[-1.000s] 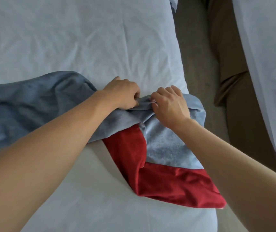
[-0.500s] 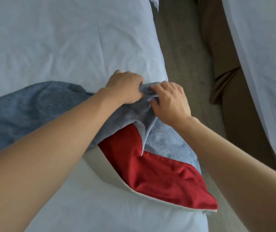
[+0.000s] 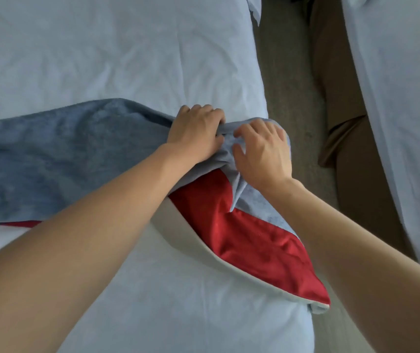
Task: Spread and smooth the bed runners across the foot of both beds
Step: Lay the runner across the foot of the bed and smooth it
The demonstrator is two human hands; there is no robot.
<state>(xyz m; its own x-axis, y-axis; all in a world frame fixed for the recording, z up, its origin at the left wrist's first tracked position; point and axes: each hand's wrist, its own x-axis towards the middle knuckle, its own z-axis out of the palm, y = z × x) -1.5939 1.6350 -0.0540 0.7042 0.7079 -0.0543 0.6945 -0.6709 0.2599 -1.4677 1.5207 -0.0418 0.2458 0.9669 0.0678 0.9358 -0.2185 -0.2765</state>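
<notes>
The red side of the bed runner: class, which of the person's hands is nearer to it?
Right. The right hand grips blue cloth just above the red side; the left hand grips a fold farther up and left.

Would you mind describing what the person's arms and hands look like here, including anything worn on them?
Both forearms are bare right to the frame edge, with no sleeves showing. The left hand and right hand wear no gloves, and no rings, watch or bracelet are visible.
</notes>
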